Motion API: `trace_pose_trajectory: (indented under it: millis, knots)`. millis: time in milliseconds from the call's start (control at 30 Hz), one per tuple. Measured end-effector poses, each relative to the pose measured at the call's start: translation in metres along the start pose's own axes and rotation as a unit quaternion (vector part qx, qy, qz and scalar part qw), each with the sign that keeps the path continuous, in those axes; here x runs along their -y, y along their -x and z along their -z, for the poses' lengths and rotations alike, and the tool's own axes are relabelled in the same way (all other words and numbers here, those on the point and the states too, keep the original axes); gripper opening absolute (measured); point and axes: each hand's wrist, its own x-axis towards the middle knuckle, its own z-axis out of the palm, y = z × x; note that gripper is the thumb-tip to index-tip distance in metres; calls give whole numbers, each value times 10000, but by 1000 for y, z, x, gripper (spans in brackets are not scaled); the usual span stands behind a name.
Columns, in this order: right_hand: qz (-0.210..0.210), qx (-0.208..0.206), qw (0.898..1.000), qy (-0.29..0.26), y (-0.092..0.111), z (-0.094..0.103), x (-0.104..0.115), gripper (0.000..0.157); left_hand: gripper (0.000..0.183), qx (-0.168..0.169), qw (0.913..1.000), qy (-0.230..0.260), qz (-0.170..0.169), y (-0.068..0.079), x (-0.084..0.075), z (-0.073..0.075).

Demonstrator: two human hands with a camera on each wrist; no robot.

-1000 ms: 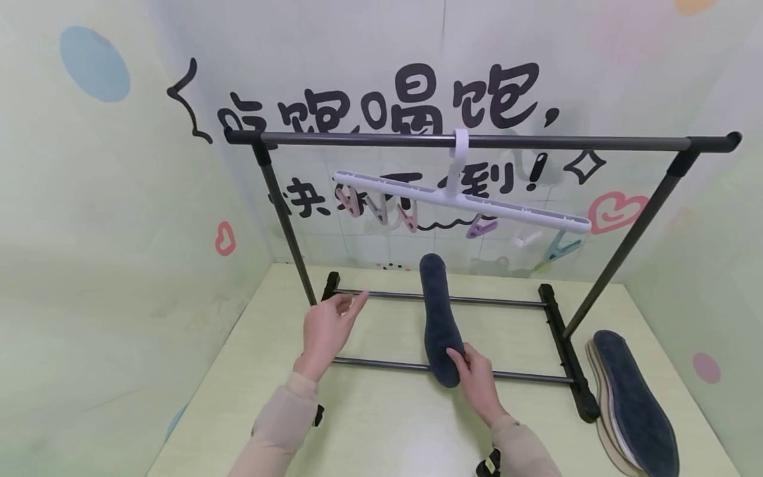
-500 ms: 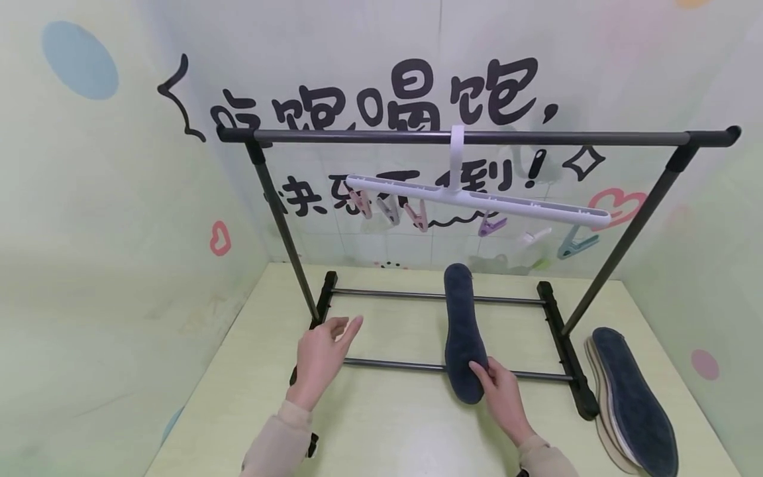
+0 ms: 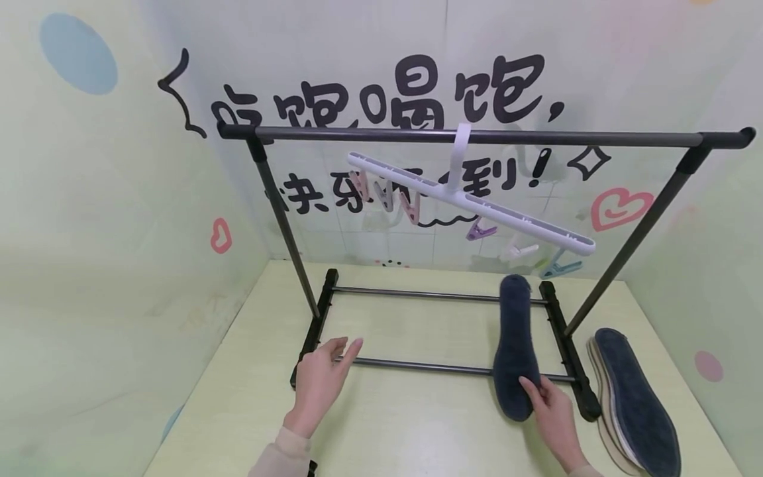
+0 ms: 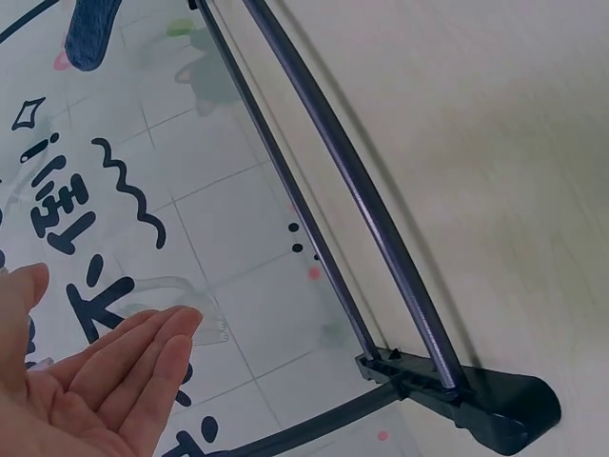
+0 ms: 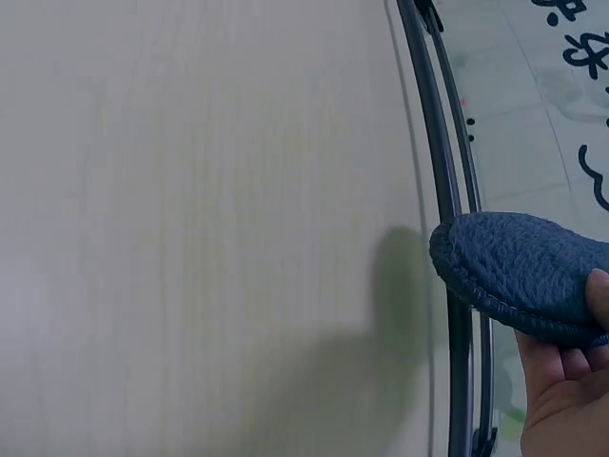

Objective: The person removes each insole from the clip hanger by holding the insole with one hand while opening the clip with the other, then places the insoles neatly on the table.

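Note:
My right hand (image 3: 551, 414) grips the heel of a dark blue insole (image 3: 515, 344) and holds it upright over the right end of the rack's base; in the right wrist view the insole (image 5: 523, 271) sits between thumb and fingers. My left hand (image 3: 324, 377) hovers open, fingers straight, above the front base bar (image 3: 429, 366) and holds nothing; the left wrist view shows its fingers (image 4: 124, 367) spread and bare. A white clip hanger (image 3: 471, 202) with several pastel pegs hangs tilted from the top rail (image 3: 477, 137), its right end lower.
A dark metal drying rack stands on the pale green table (image 3: 417, 424), its right foot (image 3: 569, 351) beside my right hand. A stack of insoles (image 3: 634, 401) lies at the right table edge. Painted walls close in behind and at both sides.
My right hand has carried the insole from the middle of the rack to its right end. The hanger has swung so its right end dips. The left hand has dropped slightly toward the front bar.

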Motion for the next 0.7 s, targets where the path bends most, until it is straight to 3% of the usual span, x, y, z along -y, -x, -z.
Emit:
trace_pose_trajectory:
  millis: [300, 433, 533, 700]
  knots:
    - [-768, -191, 9953, 555, -6, 45, -24, 33, 68, 51, 9995, 101, 284, 5, 6, -8]
    - [-883, -368, 9918, 851, -4, 67, -32, 40, 71, 15, 9995, 96, 286, 7, 6, -15]
    - [-1169, -385, 9871, 1024, -3, 85, -40, 44, 73, 14, 9997, 66, 225, 8, 6, -19]
    - [-1795, -60, 9781, 1051, 0, 116, -60, 58, 74, -136, 9999, -97, -3, 10, 6, -23]
